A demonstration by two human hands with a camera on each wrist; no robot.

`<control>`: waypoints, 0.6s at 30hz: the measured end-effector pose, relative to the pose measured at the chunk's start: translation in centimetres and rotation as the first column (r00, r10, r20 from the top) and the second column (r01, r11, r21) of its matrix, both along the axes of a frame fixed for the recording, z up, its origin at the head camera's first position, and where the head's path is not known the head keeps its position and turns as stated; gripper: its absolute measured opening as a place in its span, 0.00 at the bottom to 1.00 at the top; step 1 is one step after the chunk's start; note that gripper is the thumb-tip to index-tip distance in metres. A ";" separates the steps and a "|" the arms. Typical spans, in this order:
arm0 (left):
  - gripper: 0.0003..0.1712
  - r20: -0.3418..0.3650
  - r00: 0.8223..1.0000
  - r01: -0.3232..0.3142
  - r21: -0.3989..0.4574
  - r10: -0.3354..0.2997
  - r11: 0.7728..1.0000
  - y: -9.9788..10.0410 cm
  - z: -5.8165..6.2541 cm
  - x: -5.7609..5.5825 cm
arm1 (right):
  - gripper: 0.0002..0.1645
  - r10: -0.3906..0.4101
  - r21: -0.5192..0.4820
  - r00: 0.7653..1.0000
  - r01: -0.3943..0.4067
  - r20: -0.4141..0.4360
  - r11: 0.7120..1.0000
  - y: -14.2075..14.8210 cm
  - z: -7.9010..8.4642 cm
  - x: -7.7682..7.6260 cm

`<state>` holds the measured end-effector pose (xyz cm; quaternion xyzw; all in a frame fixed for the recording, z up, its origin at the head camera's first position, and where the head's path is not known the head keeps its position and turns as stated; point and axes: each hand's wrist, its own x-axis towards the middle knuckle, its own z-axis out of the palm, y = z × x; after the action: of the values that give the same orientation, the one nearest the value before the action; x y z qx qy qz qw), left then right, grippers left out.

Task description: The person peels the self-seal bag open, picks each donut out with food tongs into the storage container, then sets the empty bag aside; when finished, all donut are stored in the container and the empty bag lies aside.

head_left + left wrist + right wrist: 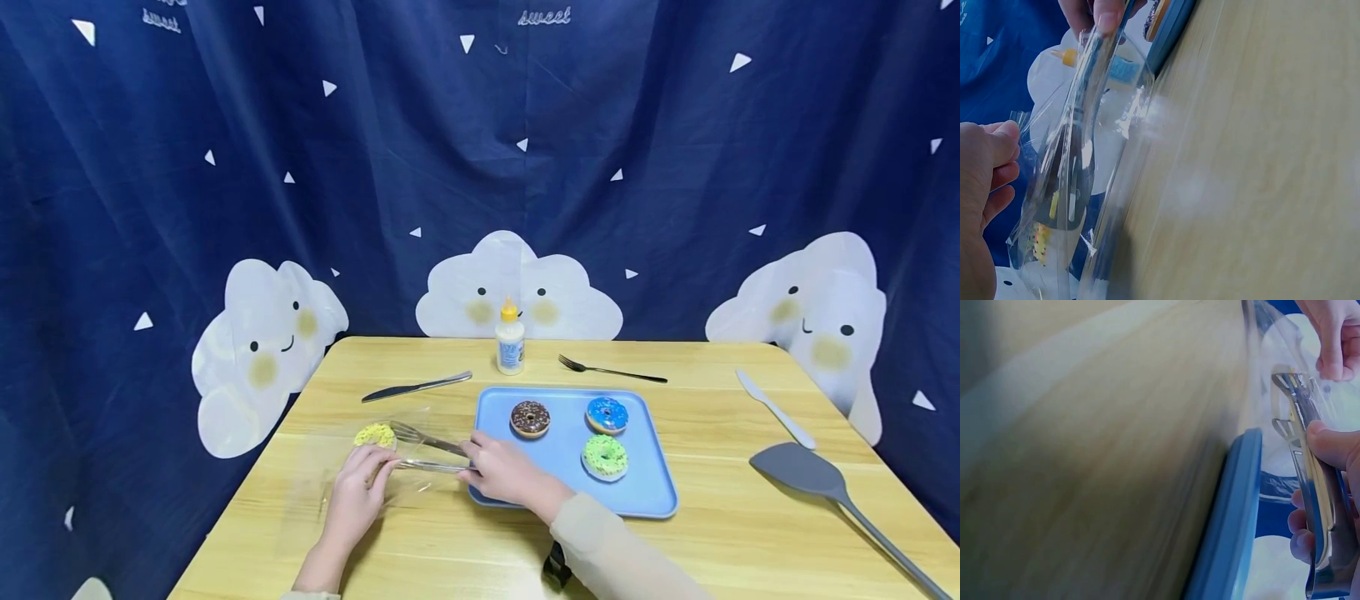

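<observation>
My right hand (510,473) grips metal tongs (431,442) by their arms, beside the blue tray's left edge. The tong ends reach left into a clear plastic bag (412,492), and their jaws stand apart. A yellow-topped donut (375,435) with sprinkles lies at the far end of the tongs, seen through the film. With thumb and fingertips my left hand (356,492) pinches the bag's edge, just in front of the donut. In the left wrist view the film wraps around the tong ends, and part of the yellow donut (1041,242) shows below them.
The blue tray (558,483) bears a chocolate donut (530,418), a blue donut (607,414) and a green donut (604,457). Behind are a dark knife (416,387), a glue bottle (511,343) and a fork (611,370). A white knife (776,408) and grey spatula (802,472) lie right.
</observation>
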<state>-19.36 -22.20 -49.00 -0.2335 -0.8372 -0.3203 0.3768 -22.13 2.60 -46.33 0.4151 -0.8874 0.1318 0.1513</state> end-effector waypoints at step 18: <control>0.10 0.006 0.999 -0.052 -0.034 0.052 0.998 -0.5 0.5 0.1 | 0.24 -0.014 -0.111 1.000 0.016 0.014 0.994 4.9 0.7 1.4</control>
<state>-19.27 -22.69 -48.49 -0.2168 -0.8497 -0.2968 0.3781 -20.72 7.55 -45.60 0.3984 -0.8827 0.1826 0.1694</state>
